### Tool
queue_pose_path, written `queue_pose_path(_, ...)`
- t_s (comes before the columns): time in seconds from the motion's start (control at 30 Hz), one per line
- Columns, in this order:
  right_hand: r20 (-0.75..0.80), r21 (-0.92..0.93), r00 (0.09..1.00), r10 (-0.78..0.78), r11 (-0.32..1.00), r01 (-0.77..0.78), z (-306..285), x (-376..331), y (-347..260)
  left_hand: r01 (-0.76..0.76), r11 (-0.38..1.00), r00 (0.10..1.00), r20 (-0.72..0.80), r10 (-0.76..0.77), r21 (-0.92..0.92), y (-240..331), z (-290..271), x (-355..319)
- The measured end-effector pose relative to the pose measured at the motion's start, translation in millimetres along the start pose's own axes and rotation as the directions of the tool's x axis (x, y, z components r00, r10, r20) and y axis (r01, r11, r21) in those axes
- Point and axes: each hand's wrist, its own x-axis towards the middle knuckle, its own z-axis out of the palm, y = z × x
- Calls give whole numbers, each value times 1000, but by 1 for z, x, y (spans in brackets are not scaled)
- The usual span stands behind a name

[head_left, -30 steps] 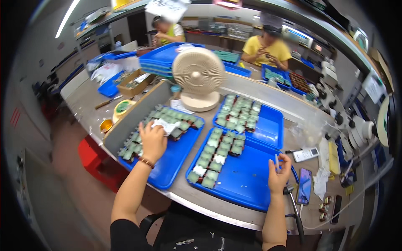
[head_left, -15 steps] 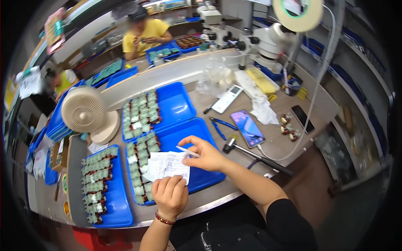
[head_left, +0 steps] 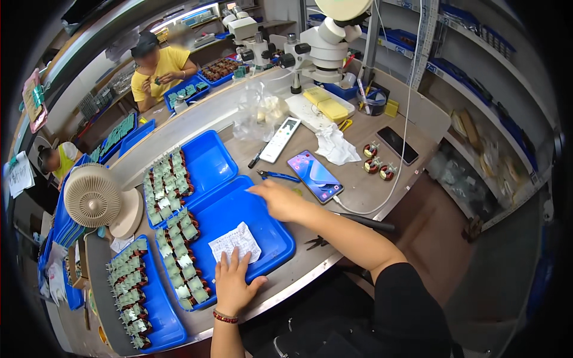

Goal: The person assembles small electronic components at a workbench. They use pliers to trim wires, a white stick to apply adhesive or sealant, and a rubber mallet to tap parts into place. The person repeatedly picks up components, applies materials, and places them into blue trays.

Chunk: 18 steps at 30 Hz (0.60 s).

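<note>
My left hand (head_left: 234, 280) has its fingers spread, their tips on a sheet of white paper (head_left: 242, 240) covered in writing. The paper lies crumpled in the near blue tray (head_left: 221, 206), beside rows of small parts with pale green boards and copper-coloured coils (head_left: 179, 253). Over the far right side of that tray is my right hand (head_left: 279, 200), back turned up, fingers drawn together and pointing left. What they hold, if anything, is hidden. My right forearm and hand cover most of a hammer, leaving its dark handle (head_left: 370, 222) in sight.
Two more blue trays, far (head_left: 209, 158) and left (head_left: 161, 319), hold similar parts. Around them are a beige fan (head_left: 92, 197), blue-handled pliers (head_left: 279, 176), a phone (head_left: 313, 175) on a white cable, a white remote (head_left: 280, 140) and a microscope (head_left: 328, 48). A person in yellow (head_left: 156, 74) sits opposite.
The paper, held up in my left hand before, now lies in the tray under its fingertips. The white stick in my right hand is no longer visible. The view has shifted.
</note>
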Motion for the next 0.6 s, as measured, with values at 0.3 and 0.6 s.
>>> queue_pose_path(0.3, -112, -544, 970, -215, 830, 121, 6, 20, 40, 118, 991, 993, -38, -116, 60, 14, -4, 2)
queue_pose_path(0.6, 242, -809, 960, -141, 518, 280, 16, 144, 90, 164, 984, 986, -47, -161, 66, 16, -2, 5)
